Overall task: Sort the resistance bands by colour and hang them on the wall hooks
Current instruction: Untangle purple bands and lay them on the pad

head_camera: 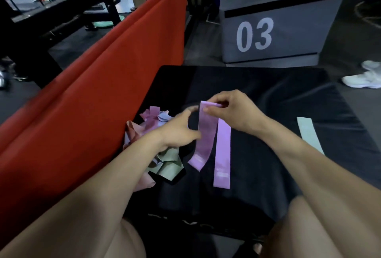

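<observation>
Held band: a pink-purple resistance band, a flat loop of matte stretch fabric, hangs from its top fold with its lower end on the cloth.
Right hand: the right hand pinches the band's top fold between thumb and fingertips.
Left hand: the left hand lies just beside the band with fingers loosely extended toward it; whether it touches the band cannot be told, and it holds nothing visible.
Sorted purple: a lilac band lies flat and straight on the cloth, just right of the held band, a pale label patch near its lower end.
Sorted green: a pale green band lies flat, well apart to the right.
Unsorted pile: the tangled bands, pink, lavender, peach and sage green, lie crumpled beneath the left forearm.
Work surface: a black cloth, smooth with soft creases.
Surroundings: red pads to the left; a grey box marked 03 beyond.
Hooks: not in view.
Risk, colour: the held band's shade differs slightly from the lilac one; dim light could cause a mis-sort.
Risk, disturbance: the left forearm could drag the pile across the cloth.
Risk, placement: a twisted release could overlap the flat lilac band.
</observation>
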